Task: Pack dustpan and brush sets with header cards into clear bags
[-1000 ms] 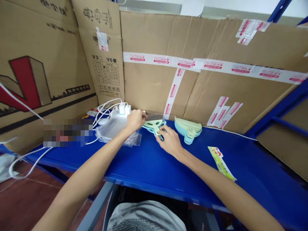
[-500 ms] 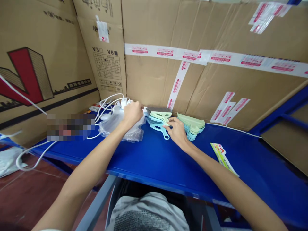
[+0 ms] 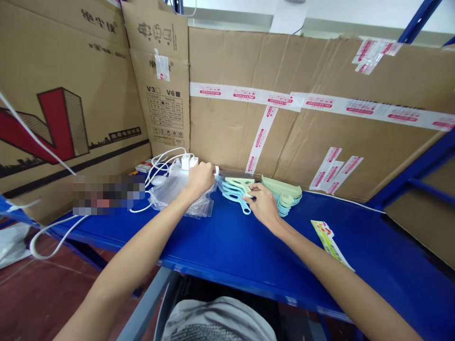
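My right hand (image 3: 265, 203) has its thumb and fingers closed on the handle of a light green hand brush (image 3: 239, 181). That brush lies on top of several light blue hand brushes (image 3: 232, 195). Just right of the hand sits a nested stack of green and blue dustpans (image 3: 282, 189). My left hand (image 3: 201, 177) is closed over the right side of a pile of clear plastic bags (image 3: 170, 189), near the brush bristles. Its fingertips face away, so whatever they grip is hidden. A small white object (image 3: 216, 171) shows beside its knuckles.
White plugs (image 3: 188, 162) and looped white cables (image 3: 156, 166) lie behind the bags. A printed, brightly coloured packaging card (image 3: 330, 244) rests on the blue table (image 3: 227, 251) at right. Cardboard walls (image 3: 227, 128) stand along the back and left.
The camera view has tipped upward, so more shows above the cardboard. Both hands stay at nearly the same places, the right one still at the green brush.
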`<state>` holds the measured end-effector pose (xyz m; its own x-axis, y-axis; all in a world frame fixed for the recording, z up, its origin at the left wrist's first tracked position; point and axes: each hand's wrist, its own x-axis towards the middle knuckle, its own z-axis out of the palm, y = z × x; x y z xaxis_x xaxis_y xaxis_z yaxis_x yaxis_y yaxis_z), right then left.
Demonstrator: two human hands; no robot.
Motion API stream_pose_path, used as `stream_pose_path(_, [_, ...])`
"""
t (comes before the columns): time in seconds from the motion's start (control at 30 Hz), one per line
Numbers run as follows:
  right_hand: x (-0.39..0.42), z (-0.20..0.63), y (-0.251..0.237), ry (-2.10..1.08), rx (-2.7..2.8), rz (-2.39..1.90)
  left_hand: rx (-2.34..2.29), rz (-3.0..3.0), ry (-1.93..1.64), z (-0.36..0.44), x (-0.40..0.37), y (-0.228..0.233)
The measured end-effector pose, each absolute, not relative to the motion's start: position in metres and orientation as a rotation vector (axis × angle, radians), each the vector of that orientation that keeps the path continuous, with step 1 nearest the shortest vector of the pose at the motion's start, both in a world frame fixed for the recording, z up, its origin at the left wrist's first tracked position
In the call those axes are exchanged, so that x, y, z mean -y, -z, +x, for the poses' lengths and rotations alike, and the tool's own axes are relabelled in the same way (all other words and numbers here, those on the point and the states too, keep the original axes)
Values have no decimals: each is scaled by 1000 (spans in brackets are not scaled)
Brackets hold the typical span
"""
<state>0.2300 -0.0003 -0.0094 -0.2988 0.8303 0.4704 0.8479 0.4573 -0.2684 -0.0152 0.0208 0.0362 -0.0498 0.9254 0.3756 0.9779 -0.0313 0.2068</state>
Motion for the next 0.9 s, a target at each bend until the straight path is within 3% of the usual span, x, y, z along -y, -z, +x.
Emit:
stream_pose_path(0.37, [27,237,19,-66,2472,-1527,2033,-2152,534,-4,-23,-21])
stream_pose_path(0.53, [42,225,17,126,2521,-1622,2096,-2373,743,3,-25,-13])
stream_pose_path(0.7, [40,223,21,113,2550,-1548,2093,-2554,906,17,-30,6])
stream_pose_path(0.8, [26,224,25,125,2538,-1538,2108,-2607,1243,26,-37,21])
stream_pose_path(0.9, [9,225,26,140,2514,-1522,2122,-2709,1916,36,-40,31])
